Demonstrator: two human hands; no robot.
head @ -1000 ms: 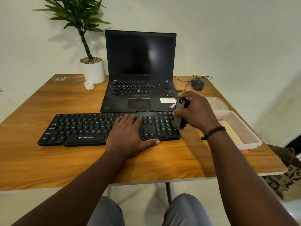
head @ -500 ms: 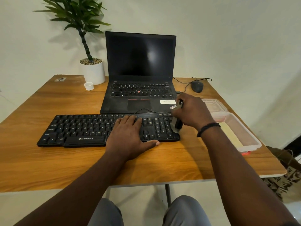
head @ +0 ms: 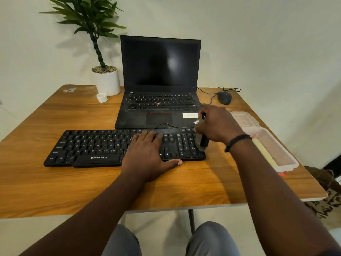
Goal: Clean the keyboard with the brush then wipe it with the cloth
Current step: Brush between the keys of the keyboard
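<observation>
Light, stiff brush (head: 202, 142) gripped by right hand (head: 216, 124) at keyboard (head: 103, 145) right end, near tabletop (head: 184, 183) front edge; left hand (head: 147, 156) flat on keys, steadying; probably best held by handle.

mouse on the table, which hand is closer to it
Right. The right hand, gripping the brush at the keyboard's right end, is just in front of the mouse; the left hand rests mid-keyboard, farther away.

Soft, even indoor light. The plant (head: 86, 21) casts a faint shadow on the wall (head: 258, 43); a dull glare spots the laptop screen (head: 160, 61). Wide-angle bowing curves the bench (head: 55, 191) edges.
</observation>
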